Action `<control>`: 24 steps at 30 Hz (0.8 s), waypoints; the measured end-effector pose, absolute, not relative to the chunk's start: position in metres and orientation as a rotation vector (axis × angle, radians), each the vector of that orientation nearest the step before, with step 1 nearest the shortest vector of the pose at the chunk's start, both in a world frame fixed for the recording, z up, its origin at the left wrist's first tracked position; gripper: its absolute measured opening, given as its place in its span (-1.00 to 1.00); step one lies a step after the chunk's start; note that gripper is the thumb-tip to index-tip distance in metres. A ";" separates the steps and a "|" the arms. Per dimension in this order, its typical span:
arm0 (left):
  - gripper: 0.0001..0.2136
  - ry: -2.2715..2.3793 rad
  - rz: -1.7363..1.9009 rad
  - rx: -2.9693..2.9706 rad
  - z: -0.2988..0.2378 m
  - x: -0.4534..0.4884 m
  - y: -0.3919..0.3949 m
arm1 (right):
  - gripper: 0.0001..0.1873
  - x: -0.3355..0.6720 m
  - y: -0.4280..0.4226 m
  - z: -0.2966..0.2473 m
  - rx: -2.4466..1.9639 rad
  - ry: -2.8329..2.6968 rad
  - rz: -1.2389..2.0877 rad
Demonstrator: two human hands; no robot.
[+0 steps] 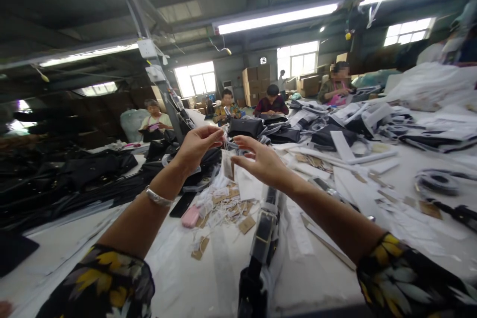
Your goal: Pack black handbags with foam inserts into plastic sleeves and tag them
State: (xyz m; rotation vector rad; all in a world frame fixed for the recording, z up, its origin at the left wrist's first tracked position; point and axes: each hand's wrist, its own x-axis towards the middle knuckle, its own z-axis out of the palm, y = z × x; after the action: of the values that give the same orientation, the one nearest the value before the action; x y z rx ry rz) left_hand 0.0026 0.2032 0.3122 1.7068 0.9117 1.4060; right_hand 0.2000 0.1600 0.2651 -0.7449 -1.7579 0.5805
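My left hand is closed in a pinch on the thin string of a hang tag. The tag, brown card with a clear or white sleeve, hangs below the fingertips. My right hand is just right of it, thumb and fingers apart; whether the thumb touches the tag I cannot tell. Beneath both hands lies a pile of brown tags with white strings. A black strap with a buckle, partly wrapped in clear plastic, runs toward me along the table.
A small pink object lies beside the tags. Black bags are heaped at left. Wrapped bags and straps cover the right and far table. Several people sit working beyond, one in a dark red top. A metal post rises at left.
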 end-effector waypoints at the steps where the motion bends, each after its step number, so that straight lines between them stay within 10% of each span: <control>1: -0.62 0.893 1.387 1.711 0.313 0.009 0.192 | -0.45 0.198 0.159 0.263 -0.763 -1.750 0.617; 24: -0.61 0.860 0.878 1.912 0.306 0.036 0.115 | -0.63 0.247 0.115 0.256 -0.625 -1.509 1.122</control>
State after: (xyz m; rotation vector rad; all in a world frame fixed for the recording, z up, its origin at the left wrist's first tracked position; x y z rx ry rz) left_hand 0.0361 0.1152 0.3057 1.9116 0.8601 0.8784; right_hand 0.2471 0.1147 0.2558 -0.6251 -1.5089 1.1222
